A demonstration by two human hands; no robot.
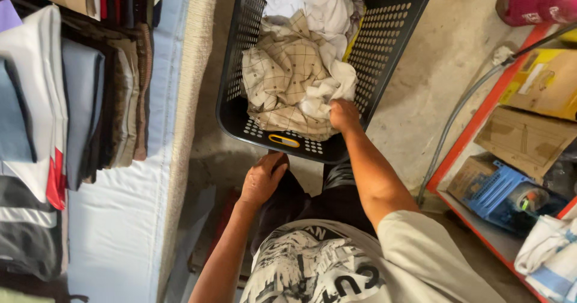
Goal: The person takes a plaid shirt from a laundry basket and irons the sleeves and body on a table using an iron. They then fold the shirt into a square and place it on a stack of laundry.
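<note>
A black perforated laundry basket (384, 39) stands on the concrete floor in front of me, holding a beige checked cloth (282, 75) and white garments (318, 3). My right hand (344, 114) reaches into the basket's near right corner and grips a white cloth (327, 93) at its edge. My left hand (262, 178) rests on my knee just below the basket's near rim, fingers curled, holding nothing.
A mattress with a white sheet (120, 231) lies at the left, carrying stacks of folded clothes (66, 99). At the right an orange-edged shelf (481, 117) holds cardboard boxes (529, 138), a blue crate (496, 189) and a grey hose (457, 117).
</note>
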